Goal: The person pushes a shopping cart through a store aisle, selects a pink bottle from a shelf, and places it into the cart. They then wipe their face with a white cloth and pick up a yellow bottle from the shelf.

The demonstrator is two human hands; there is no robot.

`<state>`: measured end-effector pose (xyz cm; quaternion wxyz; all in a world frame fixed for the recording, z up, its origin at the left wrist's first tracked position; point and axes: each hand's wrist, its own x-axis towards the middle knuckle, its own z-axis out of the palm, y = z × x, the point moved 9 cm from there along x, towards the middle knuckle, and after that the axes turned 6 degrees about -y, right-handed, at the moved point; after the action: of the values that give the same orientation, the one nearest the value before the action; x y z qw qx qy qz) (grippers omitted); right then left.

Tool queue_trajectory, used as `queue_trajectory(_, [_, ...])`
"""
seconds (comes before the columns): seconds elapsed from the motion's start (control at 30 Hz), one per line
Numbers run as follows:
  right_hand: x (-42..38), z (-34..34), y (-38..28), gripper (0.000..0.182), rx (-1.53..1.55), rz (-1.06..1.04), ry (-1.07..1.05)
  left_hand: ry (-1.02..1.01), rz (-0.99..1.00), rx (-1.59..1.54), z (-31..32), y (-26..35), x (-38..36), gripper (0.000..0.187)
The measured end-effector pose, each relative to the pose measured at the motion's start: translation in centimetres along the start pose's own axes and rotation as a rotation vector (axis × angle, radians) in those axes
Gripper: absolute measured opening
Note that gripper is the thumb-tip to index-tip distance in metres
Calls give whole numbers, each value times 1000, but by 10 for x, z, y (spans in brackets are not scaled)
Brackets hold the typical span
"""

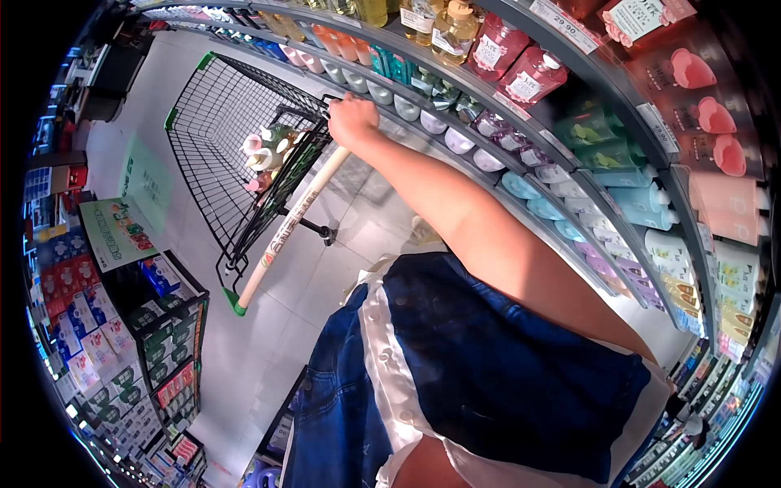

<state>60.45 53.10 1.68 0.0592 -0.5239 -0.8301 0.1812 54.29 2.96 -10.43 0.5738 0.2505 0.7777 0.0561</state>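
Note:
My right hand (353,120) is wrapped round the far end of the shopping cart's pale handle bar (294,224), close to the black frame. The black wire shopping cart (213,122) has green corner pieces and stands at an angle in front of me. Several bottles (268,154) with white and pink parts lie together in its basket, their exact kind too small to make out. The near end of the bar, with a green cap (236,302), has no hand on it. My left hand is out of view.
On the right, long curved shelves hold several rows of bottles, among them red pump bottles (533,75) and teal ones (647,207). Stacked boxes (93,342) fill a display at the left, with a green sign (118,232) on top. Tiled floor (268,358) lies between.

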Motion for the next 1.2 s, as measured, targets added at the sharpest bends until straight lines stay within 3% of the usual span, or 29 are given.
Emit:
queue_trajectory(0.43, [33,-7,-4,18,-52,-27,0,38,-23,-81,-15,-1,-6,21])
queue_trajectory(0.83, [49,-15,-17,15,-115,32,59,5,13,-140,-84,-48,-1,21])
queue_trajectory(0.97, [50,-14,-21,19,-153,79,-24,-3,35,-171,-110,-67,3,22])
queue_trajectory(1.2, [38,-18,-41,10,-195,-30,208,-22,63,-190,-160,-99,12,22])
